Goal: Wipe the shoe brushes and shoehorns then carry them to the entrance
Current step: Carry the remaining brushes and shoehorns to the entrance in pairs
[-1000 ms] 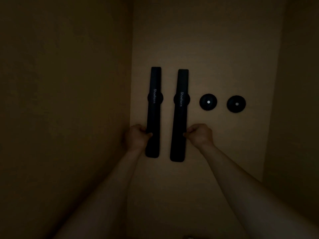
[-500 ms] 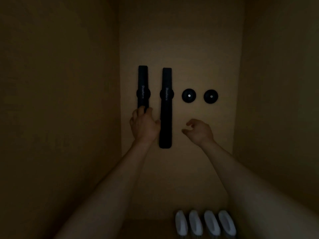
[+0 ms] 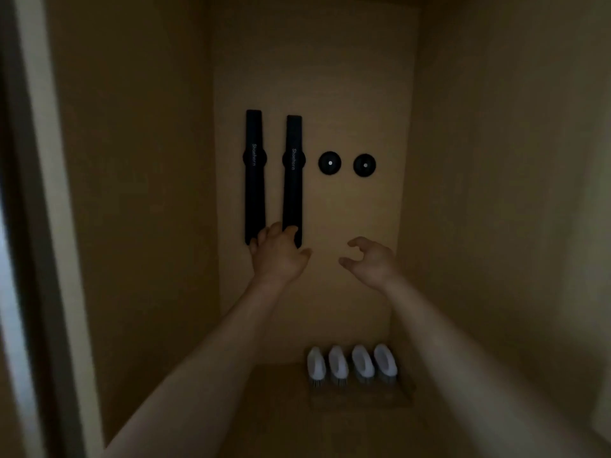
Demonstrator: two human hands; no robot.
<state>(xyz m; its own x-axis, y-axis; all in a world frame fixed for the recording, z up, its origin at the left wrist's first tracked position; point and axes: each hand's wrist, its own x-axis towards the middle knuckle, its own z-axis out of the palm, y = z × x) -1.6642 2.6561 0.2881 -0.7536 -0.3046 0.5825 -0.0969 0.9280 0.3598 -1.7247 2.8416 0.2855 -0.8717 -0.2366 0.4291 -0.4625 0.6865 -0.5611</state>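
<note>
A: Where are the shoehorns?
B: Two black ones hang on the wall. The left shoehorn [image 3: 255, 180] and right shoehorn [image 3: 293, 183] end right at the left hand [image 3: 277, 256], whose straight fingers overlap their lower tips.
A: And the other hand?
B: The right hand [image 3: 370, 264] hovers beside it, fingers loosely curled, holding nothing.
A: The brushes?
B: Four white shoe brushes [image 3: 351, 363] stand in a row below the right hand. Two round black wall mounts [image 3: 347, 164] sit above it.

Dim tan alcove with bare wall mounts

Two round black mounts [image 3: 330, 163] [image 3: 364, 165], each with a pale centre dot, sit side by side on the back wall [image 3: 314, 61]; a pale door frame [image 3: 36, 193] edges the left.
</note>
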